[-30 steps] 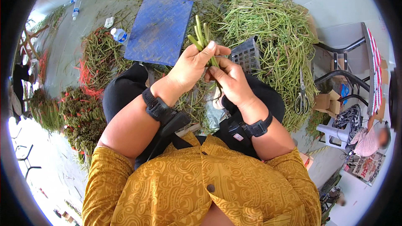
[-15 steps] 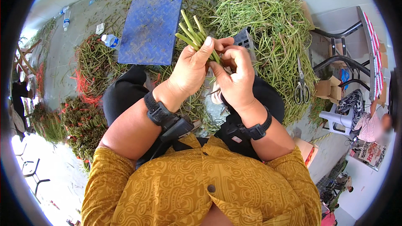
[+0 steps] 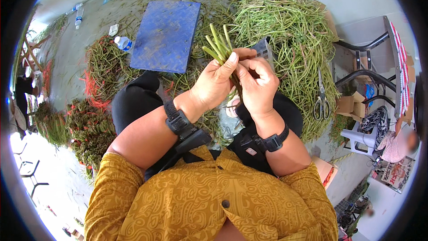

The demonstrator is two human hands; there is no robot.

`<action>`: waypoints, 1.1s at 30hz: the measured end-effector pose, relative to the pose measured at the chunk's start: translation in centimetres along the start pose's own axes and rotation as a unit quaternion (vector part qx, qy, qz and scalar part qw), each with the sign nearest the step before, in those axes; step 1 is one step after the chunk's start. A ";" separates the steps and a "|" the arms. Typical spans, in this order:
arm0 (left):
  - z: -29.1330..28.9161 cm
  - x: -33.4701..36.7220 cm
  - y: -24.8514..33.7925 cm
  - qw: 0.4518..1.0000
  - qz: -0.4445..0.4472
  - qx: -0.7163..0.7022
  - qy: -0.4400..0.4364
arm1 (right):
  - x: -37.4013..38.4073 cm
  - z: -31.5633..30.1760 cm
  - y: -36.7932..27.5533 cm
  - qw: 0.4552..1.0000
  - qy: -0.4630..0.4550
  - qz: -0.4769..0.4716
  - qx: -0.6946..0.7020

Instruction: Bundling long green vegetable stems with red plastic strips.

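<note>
A small bunch of green stems (image 3: 218,48) is in my left hand (image 3: 212,82), gripped between thumb and fingers, with the pale thick ends fanning upward. My right hand (image 3: 258,87) is closed against the same bunch from the right, its thumb and forefinger pinched together at the lower part. Darker thin ends of the stems hang below the fingers, between the two hands. How the right fingertips meet the stems is partly hidden. Both hands are raised above my knees.
Beyond my hands lies a blue platform (image 3: 165,35), with a plastic bottle (image 3: 123,43) beside it. A large heap of loose stems (image 3: 290,40) is at the right, scissors (image 3: 321,102) on it. Tied bundles (image 3: 89,129) lie at the left. A chair (image 3: 368,76) stands far right.
The whole view has shifted a little. My right fingers have drawn in closer around the lower part of the bunch, while my left hand keeps its grip.
</note>
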State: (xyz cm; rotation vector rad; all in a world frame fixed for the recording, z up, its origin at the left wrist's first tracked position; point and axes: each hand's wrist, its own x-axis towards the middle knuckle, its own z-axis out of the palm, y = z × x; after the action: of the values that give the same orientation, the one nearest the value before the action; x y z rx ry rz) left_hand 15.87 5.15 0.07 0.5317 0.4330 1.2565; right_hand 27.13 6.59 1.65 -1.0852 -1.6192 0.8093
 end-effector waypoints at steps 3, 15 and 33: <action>0.2 0.2 0.2 1.000 0.000 -0.007 -0.006 | 0.1 0.0 0.1 0.999 0.000 -0.012 -0.031; -1.4 0.1 0.7 0.955 -0.077 0.282 0.058 | 2.7 -1.3 -0.1 0.986 -0.130 -0.032 -0.097; -2.9 -1.7 3.8 0.916 -0.061 0.397 0.013 | 3.3 2.6 0.4 0.922 -0.300 0.042 0.243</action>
State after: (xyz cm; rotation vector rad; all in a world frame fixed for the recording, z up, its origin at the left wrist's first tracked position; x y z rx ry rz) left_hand 10.84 4.77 -0.02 1.1532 0.9980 0.9317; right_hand 24.36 9.77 1.71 -0.5718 -1.7194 1.6189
